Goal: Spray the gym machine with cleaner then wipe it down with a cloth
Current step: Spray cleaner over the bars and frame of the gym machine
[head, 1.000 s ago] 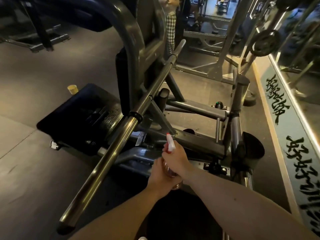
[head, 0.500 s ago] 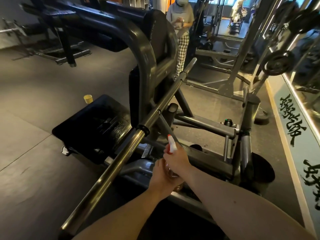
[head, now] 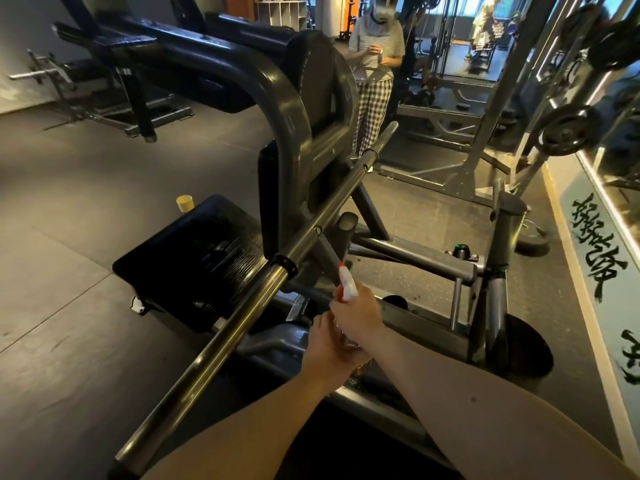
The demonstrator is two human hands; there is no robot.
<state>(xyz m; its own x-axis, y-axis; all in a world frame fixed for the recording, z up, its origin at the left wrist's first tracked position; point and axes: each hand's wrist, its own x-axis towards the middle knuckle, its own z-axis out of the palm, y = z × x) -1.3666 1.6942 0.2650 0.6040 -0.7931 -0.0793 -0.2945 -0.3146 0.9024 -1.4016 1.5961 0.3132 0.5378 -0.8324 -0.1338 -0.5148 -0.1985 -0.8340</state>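
Where the two forearms meet, hands: two are counted, and both are closed round one spray bottle point(head: 347, 288).
Right hand point(head: 357, 317): it is wrapped round the neck of the bottle, directly under the spray head; its fingertips cannot be made out.
Left hand point(head: 323, 356): it is curled round the lower body of the bottle, beneath the right hand and on the side nearer the long steel bar point(head: 239, 323).
Spray bottle: it is held roughly upright just right of the bar and apart from it; one white and red head is shown above the right hand, and a clear body is glimpsed between the two hands.
Bar: one is counted, laid slantwise from near left to far right, with one black collar point(head: 284, 265) ringed round it about midway.
Gym machine point(head: 289, 109): one grey tube frame is built around the bar; one round black pad point(head: 311, 77) is raised above the bar's far half.
Footplate point(head: 197, 261): one black ribbed plate is set left of the bar.
Cup point(head: 185, 203): one yellow cup is stood on the floor left of the bar, at the footplate's far corner.
Weight plates: two are counted right of the bar, one point(head: 564, 131) hung on a rack and one point(head: 533, 234) laid on the floor.
Person point(head: 375, 64): one is stood beyond the bar's far end, in checked trousers.
Wall strip point(head: 599, 258): one pale band with black brush characters is run well to the right of the bar.
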